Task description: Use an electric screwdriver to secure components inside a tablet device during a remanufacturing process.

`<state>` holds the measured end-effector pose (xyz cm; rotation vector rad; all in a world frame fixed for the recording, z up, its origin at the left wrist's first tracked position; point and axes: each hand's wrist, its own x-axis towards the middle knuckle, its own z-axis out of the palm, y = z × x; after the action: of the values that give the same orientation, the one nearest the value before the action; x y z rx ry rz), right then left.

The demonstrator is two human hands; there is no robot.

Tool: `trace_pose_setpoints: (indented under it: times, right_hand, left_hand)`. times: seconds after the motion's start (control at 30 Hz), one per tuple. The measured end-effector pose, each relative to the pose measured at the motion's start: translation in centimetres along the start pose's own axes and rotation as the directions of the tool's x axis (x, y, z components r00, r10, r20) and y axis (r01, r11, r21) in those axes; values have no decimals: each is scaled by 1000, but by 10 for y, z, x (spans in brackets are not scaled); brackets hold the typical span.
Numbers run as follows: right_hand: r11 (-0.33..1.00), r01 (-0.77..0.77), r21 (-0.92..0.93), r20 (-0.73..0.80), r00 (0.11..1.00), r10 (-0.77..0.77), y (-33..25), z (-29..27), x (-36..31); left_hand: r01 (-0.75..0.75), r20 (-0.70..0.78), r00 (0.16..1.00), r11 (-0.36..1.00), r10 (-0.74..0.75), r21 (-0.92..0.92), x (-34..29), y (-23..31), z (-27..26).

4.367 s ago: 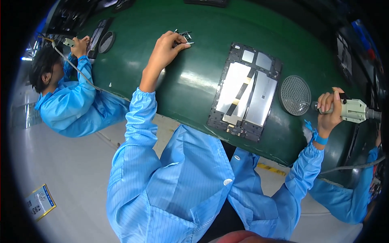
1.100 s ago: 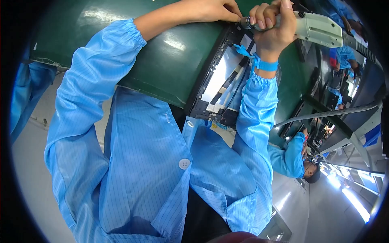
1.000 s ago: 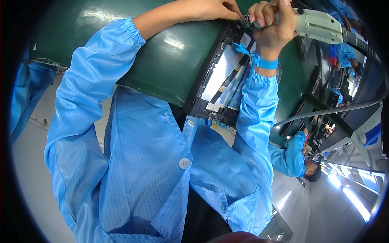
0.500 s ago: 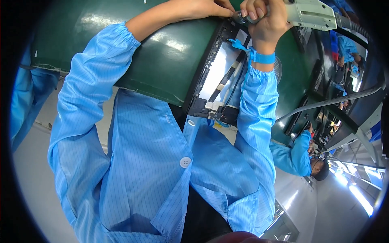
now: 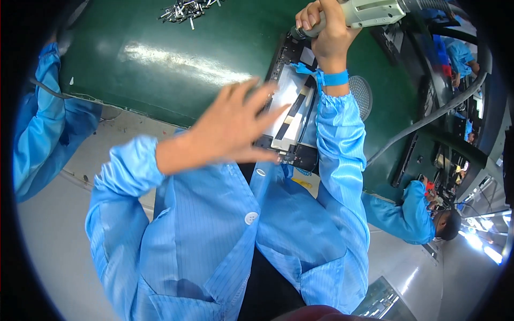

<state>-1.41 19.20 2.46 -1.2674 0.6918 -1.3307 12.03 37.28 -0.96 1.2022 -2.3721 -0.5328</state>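
Observation:
My right hand (image 5: 333,29) is wrapped round a pale grey power screwdriver (image 5: 375,12) with a corrugated hose at its back end. Its dark nose lies at the far end of a flat black electronic chassis (image 5: 307,156) with a silver-white panel; the exact tip contact cannot be made out. My left hand (image 5: 230,123), blurred, hangs over the chassis's left side with fingers spread and nothing in them. Whether it touches the chassis is unclear. A blue wrist strap (image 5: 335,78) circles my right wrist.
On the green table (image 5: 123,80), a pile of screws (image 5: 190,9) lies at the far left. A round mesh disc (image 5: 360,96) sits right of my forearm. A grey cable (image 5: 428,120) arches at right. One co-worker (image 5: 409,216) is at right; another person's sleeve (image 5: 37,128) shows at left.
My left hand has come away from the screwdriver's nose, back toward me, and its fingers have spread. The right hand still grips the screwdriver. The view has shifted, bringing the screw pile into sight.

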Motion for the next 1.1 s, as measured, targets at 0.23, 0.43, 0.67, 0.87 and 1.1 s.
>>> trace_pose_setpoints:
  times: [0.23, 0.43, 0.67, 0.87, 1.1]
  right_hand:
    - [993, 114, 34, -69, 991, -112, -42, -35, -16]
    - [988, 156, 2, -135, 979, -154, -74, -66, -23]
    - [981, 192, -28, -206, 959, -194, -77, -96, -31]
    - [977, 195, -91, -384, 898, -215, -83, -160, -44]
    - [962, 211, -170, -496, 826, -269, -96, -231, -83]
  left_hand:
    - [-75, -178, 978, 977, 111, 198, -24, 20, 31]
    - [-79, -246, 955, 942, 165, 326, 60, -38, 3]
    - [-109, -211, 954, 903, 212, 416, 203, -135, -23]
    - [-98, -238, 957, 959, 164, 265, 279, -182, -19]
    - [-166, -511, 743, 859, 431, 484, 257, -131, 4]
